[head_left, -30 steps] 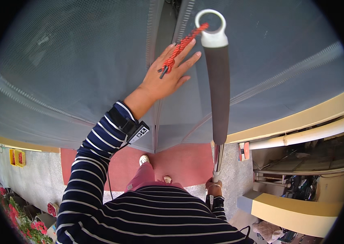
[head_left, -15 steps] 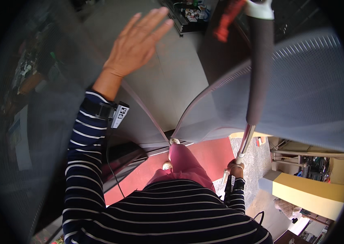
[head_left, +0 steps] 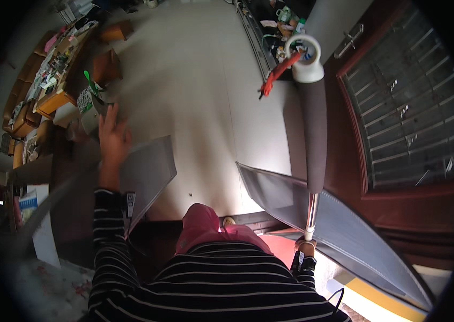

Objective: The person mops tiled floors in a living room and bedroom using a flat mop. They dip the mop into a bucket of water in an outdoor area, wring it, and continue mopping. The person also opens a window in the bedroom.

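Note:
My right hand (head_left: 305,247) is wrapped round the metal shaft of a long pole (head_left: 316,134) at the lower right. The pole stands nearly upright in view, with a dark foam sleeve, a white ring at its top end and a red strip tied through the ring. What is at its other end is hidden. My left hand (head_left: 113,137) is raised on the left, slightly blurred, fingers apart with nothing in them. Close by it hangs the left grey curtain panel (head_left: 149,166). The right curtain panel (head_left: 339,225) spreads out behind the pole and my right hand.
I am in a doorway with a dark sill (head_left: 259,219), facing a pale tiled floor (head_left: 200,107). A red-brown door with a barred pane (head_left: 409,118) stands at right. Far left are a cluttered wooden table (head_left: 58,99), stools (head_left: 107,65) and a brown sofa (head_left: 23,102). A loaded shelf is at the back.
I have moved forward between the curtain panels, which now lie to either side and lower. My left hand has come down and to the left. The pole stays in my right hand.

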A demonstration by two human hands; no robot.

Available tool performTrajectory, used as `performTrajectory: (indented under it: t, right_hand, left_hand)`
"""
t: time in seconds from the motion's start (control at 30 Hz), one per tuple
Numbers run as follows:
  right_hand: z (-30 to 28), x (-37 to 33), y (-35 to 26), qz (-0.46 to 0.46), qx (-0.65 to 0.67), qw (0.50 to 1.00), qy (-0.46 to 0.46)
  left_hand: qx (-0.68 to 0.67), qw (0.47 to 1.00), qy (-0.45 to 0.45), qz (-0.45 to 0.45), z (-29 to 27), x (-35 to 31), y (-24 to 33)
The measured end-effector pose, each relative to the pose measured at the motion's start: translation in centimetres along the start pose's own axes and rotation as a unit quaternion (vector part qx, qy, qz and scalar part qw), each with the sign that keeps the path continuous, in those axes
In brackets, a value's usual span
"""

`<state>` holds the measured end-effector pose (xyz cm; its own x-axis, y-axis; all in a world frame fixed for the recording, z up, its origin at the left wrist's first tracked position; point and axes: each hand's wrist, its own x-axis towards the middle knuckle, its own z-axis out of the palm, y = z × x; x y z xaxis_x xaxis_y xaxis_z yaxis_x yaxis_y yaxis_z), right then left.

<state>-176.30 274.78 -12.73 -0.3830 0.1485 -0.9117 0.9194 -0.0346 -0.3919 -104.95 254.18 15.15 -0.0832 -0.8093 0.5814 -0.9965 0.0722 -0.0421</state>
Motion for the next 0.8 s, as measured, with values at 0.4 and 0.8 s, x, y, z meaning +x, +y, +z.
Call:
performTrajectory:
  t: [0.4,0.8]
  right_hand:
    - [18.3,0.0,16.1,0.202,-0.031,0.929,-0.309]
    - [43.3,-15.7,37.4,0.391,0.054,0.904,-0.162]
  left_hand:
    - [-0.152,0.987,-0.048,-0.031,13.9,12.2,-11.9]
    - [-0.364,0.825,0.052,0.43,26.3,48.1,1.1]
